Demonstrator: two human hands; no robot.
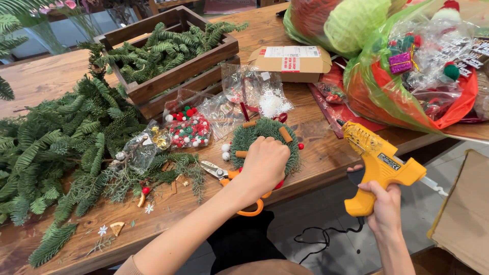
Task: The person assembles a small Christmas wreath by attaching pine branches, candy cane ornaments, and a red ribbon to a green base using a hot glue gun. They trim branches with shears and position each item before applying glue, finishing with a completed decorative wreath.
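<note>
My left hand [265,164] rests fingers-down on a small round green wreath [254,135] lying on the wooden table [326,153]. Brown stick pieces and white and red pompoms sit around the wreath's rim. What my fingers hold underneath is hidden. My right hand [384,203] grips the handle of a yellow hot glue gun [379,163], held off the table's front edge with its nozzle pointing up-left toward the wreath. Orange-handled scissors [226,175] lie just left of my left wrist.
A wooden crate [178,76] of fir sprigs stands at the back. Loose fir branches [56,147] cover the left. Clear bags of red, white and green decorations [188,127], a cardboard box [293,62] and big plastic bags of ornaments [407,66] lie behind and right.
</note>
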